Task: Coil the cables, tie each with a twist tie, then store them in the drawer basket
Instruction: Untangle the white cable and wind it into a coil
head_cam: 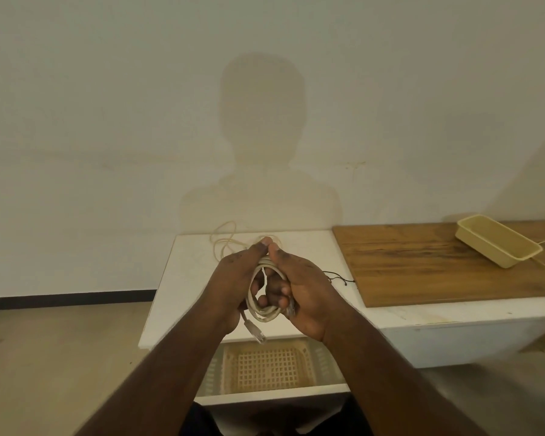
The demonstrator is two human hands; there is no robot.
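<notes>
I hold one coiled grey cable [262,305] between both hands above the white table [183,278]: my left hand [233,287] and right hand [299,294] both curl round its loops, fingertips meeting at the top. One plug [256,332] dangles below my left palm. Behind my hands a second, pale cable [224,239] lies loose on the table, partly hidden by my fingers. Thin black twist ties [337,278] lie just right of my right hand; I cannot count them. Below, one open drawer holds one lattice basket [271,366]. On the wooden board [422,262] sits one cream tray [497,243].
</notes>
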